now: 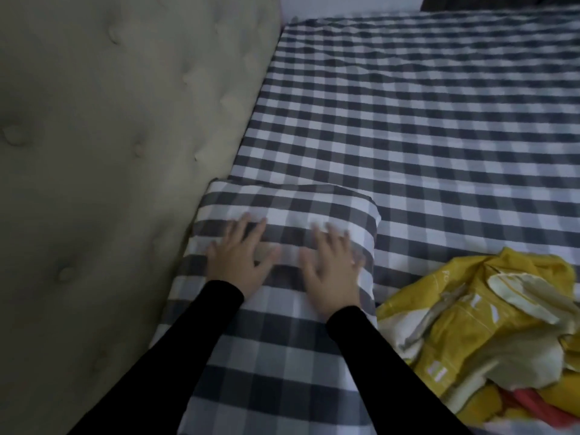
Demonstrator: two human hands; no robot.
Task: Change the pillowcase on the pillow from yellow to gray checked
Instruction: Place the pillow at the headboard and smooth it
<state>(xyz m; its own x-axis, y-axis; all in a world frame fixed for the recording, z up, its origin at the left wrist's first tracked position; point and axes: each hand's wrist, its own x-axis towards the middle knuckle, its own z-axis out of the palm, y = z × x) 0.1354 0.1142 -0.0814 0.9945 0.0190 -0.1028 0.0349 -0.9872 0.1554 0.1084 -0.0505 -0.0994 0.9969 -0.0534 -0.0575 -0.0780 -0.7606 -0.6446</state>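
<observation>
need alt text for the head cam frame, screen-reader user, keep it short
Both hands, left hand and right hand, press flat with fingers spread on a pillow in a gray checked pillowcase, lying on a matching checked bedsheet beside a tufted beige headboard. The crumpled yellow pillowcase lies to the right.

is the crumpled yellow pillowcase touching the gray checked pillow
Cannot tell. In the head view the crumpled yellow pillowcase lies right of the gray checked pillow, their edges meeting near the right hand's sleeve, with no plain gap or contact.
</observation>
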